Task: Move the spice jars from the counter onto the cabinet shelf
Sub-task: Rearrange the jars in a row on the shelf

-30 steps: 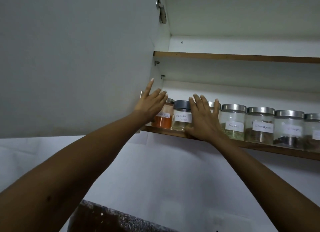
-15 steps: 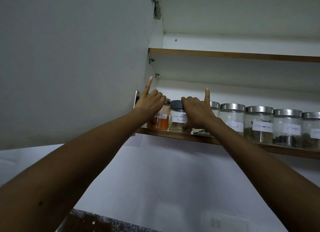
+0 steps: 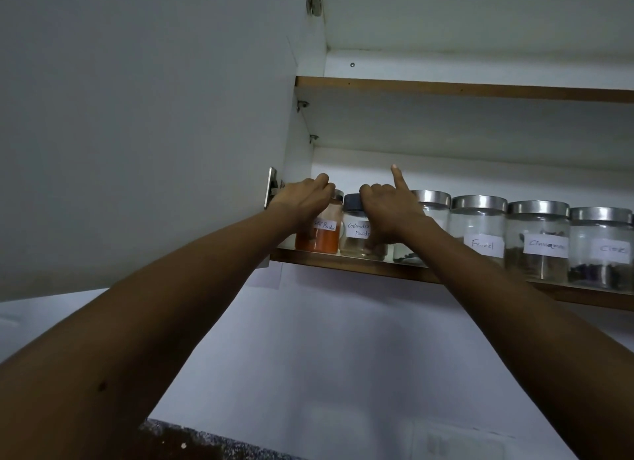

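A row of glass spice jars stands on the lower cabinet shelf (image 3: 377, 270). At the left end is an orange chilli powder jar (image 3: 322, 240). My left hand (image 3: 303, 200) curls over its top and left side. Beside it stands the dark-lidded coriander powder jar (image 3: 355, 235). My right hand (image 3: 389, 212) grips this jar, thumb on its front and fingers bent over the lid, one finger pointing up. Further right are a steel-lidded jar (image 3: 434, 204) partly hidden by my wrist, then the fennel jar (image 3: 480, 226), the cinnamon jar (image 3: 538, 240) and the clove jar (image 3: 600, 250).
The open cabinet door (image 3: 137, 116) hangs close on the left, its hinge beside my left hand. An upper shelf (image 3: 446, 88) spans above the jars. A white wall (image 3: 326, 356) lies below the cabinet, and a speckled dark counter edge (image 3: 178, 439) shows at the bottom.
My left forefinger, raised before, has folded down over the chilli powder jar. My right hand has gone from lying flat to curling round the coriander jar.
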Available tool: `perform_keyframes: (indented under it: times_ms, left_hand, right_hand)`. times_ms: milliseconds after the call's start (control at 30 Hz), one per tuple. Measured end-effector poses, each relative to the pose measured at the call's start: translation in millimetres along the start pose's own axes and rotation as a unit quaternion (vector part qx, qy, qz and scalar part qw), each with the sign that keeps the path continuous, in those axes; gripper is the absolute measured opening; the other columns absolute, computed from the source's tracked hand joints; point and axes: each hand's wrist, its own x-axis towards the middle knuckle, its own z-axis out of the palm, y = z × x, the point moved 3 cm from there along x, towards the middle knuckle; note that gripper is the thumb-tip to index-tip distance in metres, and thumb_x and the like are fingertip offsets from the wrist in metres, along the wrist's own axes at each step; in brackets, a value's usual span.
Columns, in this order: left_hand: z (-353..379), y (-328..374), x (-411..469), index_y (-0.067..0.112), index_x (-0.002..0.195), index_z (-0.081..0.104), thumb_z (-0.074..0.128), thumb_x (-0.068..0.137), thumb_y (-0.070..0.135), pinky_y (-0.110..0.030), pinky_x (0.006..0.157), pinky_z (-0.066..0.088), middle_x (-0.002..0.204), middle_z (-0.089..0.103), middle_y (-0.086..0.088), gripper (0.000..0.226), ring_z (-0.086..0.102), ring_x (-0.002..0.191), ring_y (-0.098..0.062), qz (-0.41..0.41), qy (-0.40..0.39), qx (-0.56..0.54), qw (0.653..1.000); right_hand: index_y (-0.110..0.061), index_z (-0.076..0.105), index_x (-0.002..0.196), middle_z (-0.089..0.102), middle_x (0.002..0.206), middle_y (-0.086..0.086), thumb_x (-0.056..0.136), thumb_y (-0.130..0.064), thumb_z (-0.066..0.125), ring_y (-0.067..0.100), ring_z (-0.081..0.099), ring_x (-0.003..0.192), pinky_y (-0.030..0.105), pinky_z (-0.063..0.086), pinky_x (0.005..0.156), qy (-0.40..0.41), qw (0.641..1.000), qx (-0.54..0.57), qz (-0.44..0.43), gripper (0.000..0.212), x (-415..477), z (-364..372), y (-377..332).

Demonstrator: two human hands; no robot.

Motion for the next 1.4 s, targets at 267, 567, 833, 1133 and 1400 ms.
perform_keyframes:
  times_ms: [267,567,833,1133,1400]
  left_hand:
    - [27.3,3.3,25.1,0.004,0.138,0.031,0.080,0.072,0.025,-0.042,0.093,0.047,0.135,0.033,-0.014,0.085,0.040,0.122,-0.031,-0.029,-0.017,-0.005,0.999]
    - [63.3,3.1,56.1,0.006,0.137,0.031,0.079,0.072,0.016,-0.043,0.094,0.048,0.136,0.031,-0.015,0.081,0.038,0.124,-0.033,-0.065,-0.032,-0.048,0.996]
    - [91.7,-0.3,76.7,0.008,0.136,0.030,0.080,0.072,0.018,-0.043,0.094,0.048,0.137,0.031,-0.015,0.082,0.038,0.124,-0.032,-0.069,-0.043,-0.044,0.996]
    - [99.5,0.8,89.1,0.006,0.136,0.030,0.069,0.083,0.016,-0.040,0.091,0.045,0.136,0.032,-0.016,0.066,0.040,0.123,-0.032,-0.068,-0.055,-0.033,0.996]
    - [98.3,1.0,96.6,0.006,0.138,0.027,0.057,0.091,0.019,-0.038,0.090,0.043,0.139,0.032,-0.015,0.057,0.038,0.126,-0.030,-0.060,-0.061,0.012,0.996]
  right_hand:
    - [-0.002,0.042,0.125,0.059,0.117,0.011,0.089,-0.022,0.057,0.026,0.057,0.109,0.044,0.004,0.116,-0.019,0.999,-0.037,0.008,0.043,22.1,23.1,-9.7]
    - [-0.001,0.035,0.133,0.053,0.130,0.011,0.090,-0.020,0.058,0.026,0.049,0.122,0.042,0.015,0.115,-0.068,0.996,-0.026,0.051,0.052,58.5,66.8,-14.6]
    - [-0.005,0.038,0.130,0.057,0.123,0.008,0.088,-0.021,0.060,0.025,0.054,0.116,0.038,0.029,0.107,-0.082,0.994,0.007,0.077,0.050,86.7,100.5,-14.7]
    - [-0.007,0.038,0.127,0.061,0.109,0.005,0.092,-0.022,0.056,0.021,0.061,0.097,0.029,0.039,0.073,-0.108,0.992,-0.015,0.068,0.042,101.6,107.9,-11.1]
    - [-0.007,0.039,0.125,0.060,0.109,0.003,0.088,-0.024,0.061,0.022,0.060,0.101,0.032,0.040,0.086,-0.119,0.990,0.018,0.070,0.046,110.1,114.6,-12.3]
